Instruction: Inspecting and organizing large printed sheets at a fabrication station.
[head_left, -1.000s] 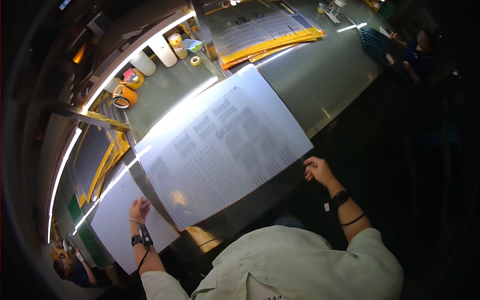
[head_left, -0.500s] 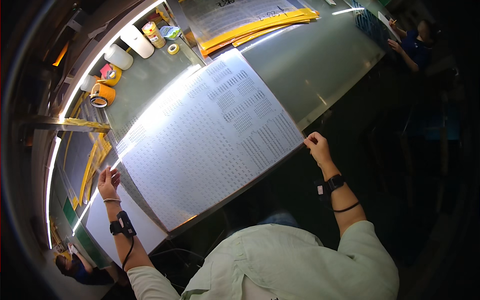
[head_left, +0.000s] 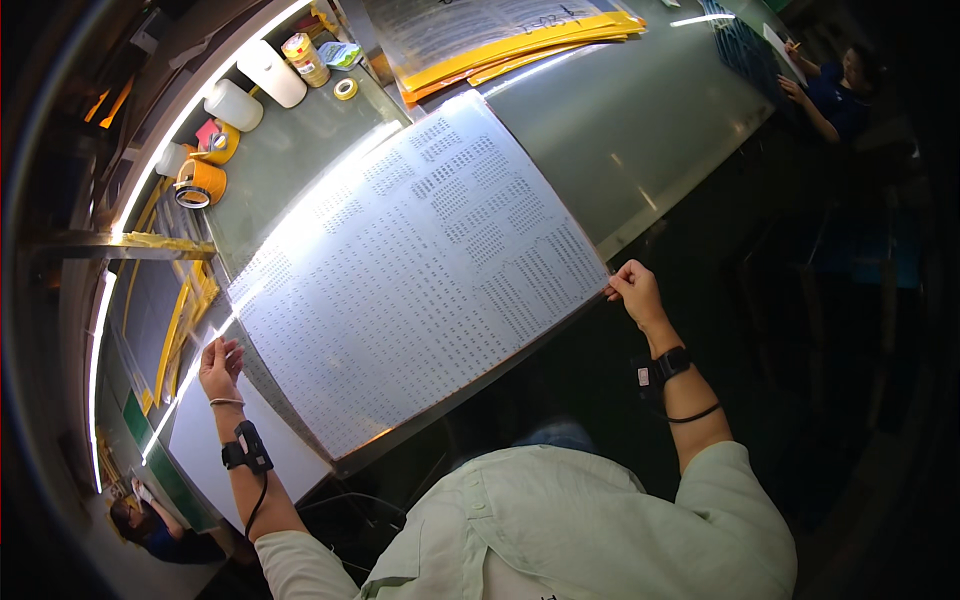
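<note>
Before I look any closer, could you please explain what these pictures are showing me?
There is no machine: you see a person's two bare hands through a fisheye camera worn on the head, looking down. A white sheet with rows of small dark marks lies on the grey-green table; an orange tape roll and a stack of yellow-edged sheets sit farther away. The right hand pinches the white sheet's right corner. I can't tell whether the left hand grips anything.

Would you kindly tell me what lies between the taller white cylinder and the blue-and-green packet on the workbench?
In the head view, a yellowish cylindrical container sits between the taller white cylinder and the blue-and-green packet.
</note>
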